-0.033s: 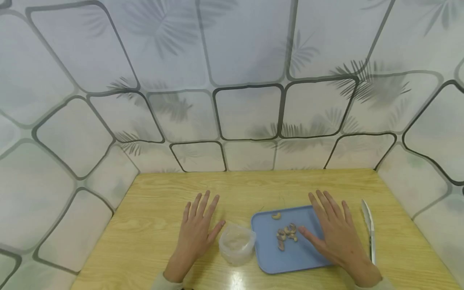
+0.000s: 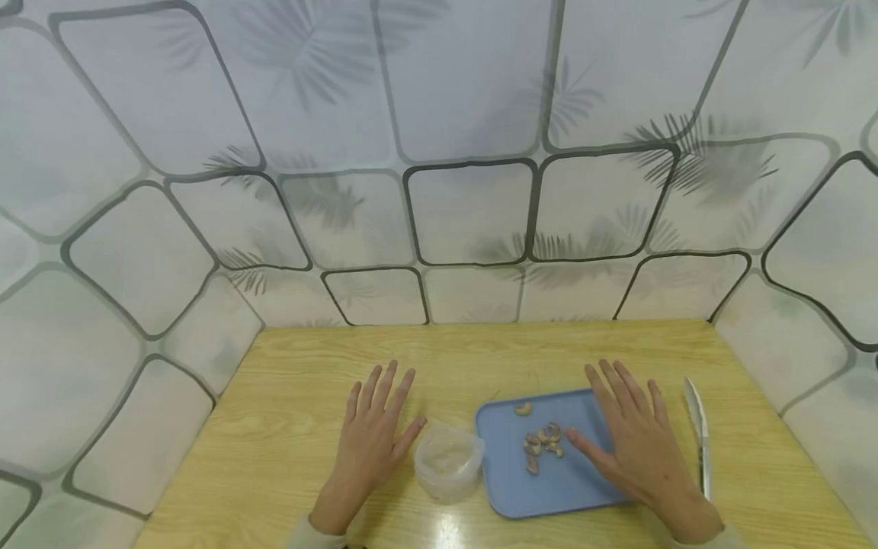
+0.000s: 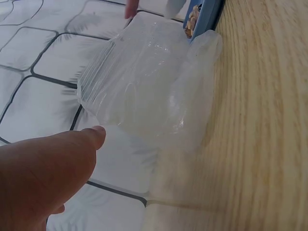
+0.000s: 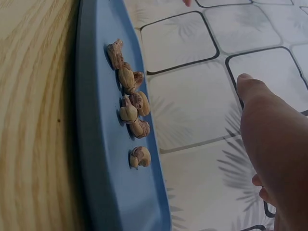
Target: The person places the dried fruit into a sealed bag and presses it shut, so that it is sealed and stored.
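Left hand [image 2: 369, 442] and right hand [image 2: 639, 446] fingers spread, gripping nothing. Cashews [image 4: 127, 77] likely suit a fingertip pinch — left best steadies the translucent plastic container [image 2: 449, 461].

One container [image 2: 449, 467] stands beside the left fingers [image 2: 382, 389]. Near the right fingers [image 2: 617, 390] are one tray [image 2: 511, 496], one knife [image 2: 697, 414] and several nuts [image 2: 533, 448], too bunched to count.

Cashews [image 4: 127, 78] lie clustered on a blue tray [image 4: 139, 195]; the right hand [image 4: 276, 134] hovers apart.
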`<state>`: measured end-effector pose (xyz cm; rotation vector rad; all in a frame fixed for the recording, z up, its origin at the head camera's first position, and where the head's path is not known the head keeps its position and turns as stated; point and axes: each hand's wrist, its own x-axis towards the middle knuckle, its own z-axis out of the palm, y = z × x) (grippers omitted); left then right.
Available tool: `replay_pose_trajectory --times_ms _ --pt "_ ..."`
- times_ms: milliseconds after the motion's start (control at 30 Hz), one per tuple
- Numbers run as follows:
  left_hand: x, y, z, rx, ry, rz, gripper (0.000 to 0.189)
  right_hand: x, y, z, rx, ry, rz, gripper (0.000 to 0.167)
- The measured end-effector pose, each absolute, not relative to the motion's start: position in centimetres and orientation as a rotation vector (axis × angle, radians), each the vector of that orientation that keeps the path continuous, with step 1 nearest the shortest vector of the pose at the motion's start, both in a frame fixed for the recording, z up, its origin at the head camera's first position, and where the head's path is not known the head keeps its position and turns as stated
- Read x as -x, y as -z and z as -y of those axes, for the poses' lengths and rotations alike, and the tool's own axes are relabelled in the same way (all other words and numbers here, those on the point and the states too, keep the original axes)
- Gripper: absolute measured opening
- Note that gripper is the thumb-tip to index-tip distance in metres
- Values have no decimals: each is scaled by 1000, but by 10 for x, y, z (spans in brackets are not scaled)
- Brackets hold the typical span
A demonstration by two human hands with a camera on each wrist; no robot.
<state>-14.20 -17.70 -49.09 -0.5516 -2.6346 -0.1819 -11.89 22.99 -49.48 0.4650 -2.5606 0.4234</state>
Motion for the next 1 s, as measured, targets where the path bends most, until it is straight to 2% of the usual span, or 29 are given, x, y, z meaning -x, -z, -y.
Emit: replay_pose_trajectory --times_ms 300,500,767,1000 --pt "141 484 179 567 295 2615 75 119 489 -231 -469 -432 2535 97" --pt "141 487 177 690 782 2594 68 118 487 -236 -435 -460 2507 93" --pt "135 504 171 805 1463 2535 99 115 491 -253 -316 -463 2546 91" --pt "125 521 160 808 1664 2530 109 105 495 -268 -150 -476 2682 93"
